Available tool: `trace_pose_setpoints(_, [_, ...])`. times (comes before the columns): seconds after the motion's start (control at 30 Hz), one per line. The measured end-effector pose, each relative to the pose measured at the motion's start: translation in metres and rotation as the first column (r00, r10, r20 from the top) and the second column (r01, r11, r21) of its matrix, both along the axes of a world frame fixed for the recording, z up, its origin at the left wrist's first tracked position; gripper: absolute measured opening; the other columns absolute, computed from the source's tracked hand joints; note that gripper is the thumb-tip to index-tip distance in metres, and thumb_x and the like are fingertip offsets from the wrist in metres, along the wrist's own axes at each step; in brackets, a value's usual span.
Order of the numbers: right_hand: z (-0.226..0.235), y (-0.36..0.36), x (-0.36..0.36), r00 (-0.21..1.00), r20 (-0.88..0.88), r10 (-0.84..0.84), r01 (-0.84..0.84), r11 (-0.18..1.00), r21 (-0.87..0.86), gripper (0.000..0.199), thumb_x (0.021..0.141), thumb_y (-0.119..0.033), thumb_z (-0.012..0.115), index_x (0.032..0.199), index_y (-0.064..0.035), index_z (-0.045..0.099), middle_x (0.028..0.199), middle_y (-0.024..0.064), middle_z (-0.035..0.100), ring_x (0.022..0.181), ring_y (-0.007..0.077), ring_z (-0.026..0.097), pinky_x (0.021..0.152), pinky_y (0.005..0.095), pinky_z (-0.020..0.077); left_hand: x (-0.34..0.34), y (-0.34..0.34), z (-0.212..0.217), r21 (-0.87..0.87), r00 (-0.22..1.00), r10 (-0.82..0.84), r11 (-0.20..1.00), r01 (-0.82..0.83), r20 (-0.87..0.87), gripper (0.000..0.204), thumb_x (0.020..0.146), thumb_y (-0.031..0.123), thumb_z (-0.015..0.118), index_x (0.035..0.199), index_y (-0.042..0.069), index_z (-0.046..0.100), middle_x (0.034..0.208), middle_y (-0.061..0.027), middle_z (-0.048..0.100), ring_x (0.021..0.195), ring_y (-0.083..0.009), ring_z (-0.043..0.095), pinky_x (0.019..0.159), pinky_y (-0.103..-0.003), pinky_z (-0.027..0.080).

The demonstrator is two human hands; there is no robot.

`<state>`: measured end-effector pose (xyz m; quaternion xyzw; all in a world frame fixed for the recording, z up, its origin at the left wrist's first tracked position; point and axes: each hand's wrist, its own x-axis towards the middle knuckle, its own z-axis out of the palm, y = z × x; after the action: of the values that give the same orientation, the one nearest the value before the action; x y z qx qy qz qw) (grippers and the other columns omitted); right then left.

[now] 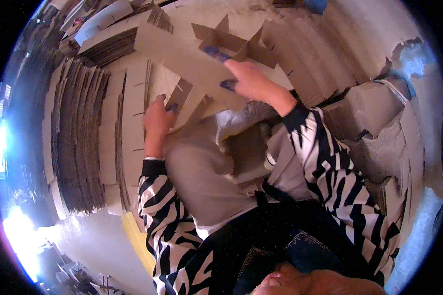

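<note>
My left hand (157, 119) grips a slotted cardboard strip (180, 93) between thumb and fingers. My right hand (255, 84) is closed on a long flat cardboard piece (182, 56), which slants across the view above my lap. Dark blue coverings show on fingers of both hands. Just beyond the right hand, interlocked cardboard dividers (226, 42) stand upright. Some of the fingers are hidden behind the cardboard, and the edges of the pieces are slightly blurred.
Tall stacks of cardboard sheets (79, 137) stand on the left, with another stack (110, 46) at the far left. Wide cardboard sheets (312, 54) lie at the far right. Folded brown cardboard (374, 108) is piled by my right arm. My bent legs (197, 164) are below my hands.
</note>
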<state>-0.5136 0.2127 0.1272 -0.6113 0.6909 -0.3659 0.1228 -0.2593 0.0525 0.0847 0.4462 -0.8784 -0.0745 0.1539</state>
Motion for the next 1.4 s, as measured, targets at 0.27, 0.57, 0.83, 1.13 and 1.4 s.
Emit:
trace_pose_setpoints(0.27, [-0.004, -0.008, -0.016, 0.983, -0.132, 0.127, -0.092, 0.966, 0.242, 0.040, 0.073, -0.001, 0.057, 0.112, -0.0038, 0.050, 0.096, 0.0243, 0.062, 0.094, 0.0442, 0.057, 0.075, 0.0502, 0.0450, -0.031, -0.004, -0.013, -0.013, 0.975, 0.022, 1.000, -0.020, 0.221, 0.018, 0.078, 0.018, 0.062, 0.093, 0.008, 0.063, 0.087, -0.0140, 0.068, 0.083, -0.0360, 0.066, 0.071, -0.048, 0.050])
trace_pose_setpoints(0.57, [0.003, -0.005, 0.031, 0.908, -0.325, 0.264, -0.136, 0.920, 0.366, 0.035, 0.075, -0.003, 0.058, 0.110, -0.0080, 0.055, 0.088, 0.0182, 0.065, 0.088, 0.0388, 0.062, 0.070, 0.0500, 0.0470, -0.031, -0.001, 0.002, -0.256, 0.992, 0.032, 0.967, 0.000, 0.121, 0.020, 0.074, 0.016, 0.063, 0.093, 0.009, 0.064, 0.092, -0.0123, 0.065, 0.087, -0.0323, 0.064, 0.069, -0.047, 0.048])
trace_pose_setpoints(0.83, [0.005, 0.001, 0.030, 0.910, -0.333, 0.248, -0.142, 0.940, 0.311, 0.031, 0.076, -0.002, 0.056, 0.107, -0.0081, 0.056, 0.084, 0.0167, 0.065, 0.085, 0.0388, 0.063, 0.067, 0.0497, 0.0474, -0.035, 0.051, 0.003, -0.284, 0.937, -0.326, 0.894, 0.348, 0.124, 0.039, 0.067, 0.030, 0.069, 0.100, 0.010, 0.067, 0.101, -0.0066, 0.062, 0.095, -0.0267, 0.060, 0.075, -0.048, 0.042])
trace_pose_setpoints(1.13, [0.004, -0.005, 0.038, 0.862, -0.413, 0.294, -0.147, 0.925, 0.352, 0.028, 0.077, -0.004, 0.057, 0.104, -0.0091, 0.057, 0.080, 0.0142, 0.065, 0.081, 0.0361, 0.064, 0.063, 0.0485, 0.0482, -0.054, 0.070, -0.015, 0.117, 0.966, -0.220, 0.972, 0.205, 0.134, 0.023, 0.072, 0.010, 0.058, 0.094, 0.008, 0.064, 0.083, -0.0195, 0.066, 0.080, -0.0400, 0.065, 0.067, -0.049, 0.053])
trace_pose_setpoints(1.4, [-0.044, 0.016, 0.025, 0.914, -0.331, 0.232, -0.079, 0.906, 0.416, 0.022, 0.079, -0.009, 0.058, 0.101, -0.0076, 0.059, 0.083, 0.0162, 0.065, 0.082, 0.0387, 0.065, 0.067, 0.0513, 0.0495, -0.060, 0.062, -0.015, 0.193, 0.923, -0.380, 0.911, 0.363, 0.058, 0.030, 0.072, 0.008, 0.057, 0.100, 0.011, 0.066, 0.089, -0.0167, 0.066, 0.086, -0.0375, 0.064, 0.071, -0.048, 0.051])
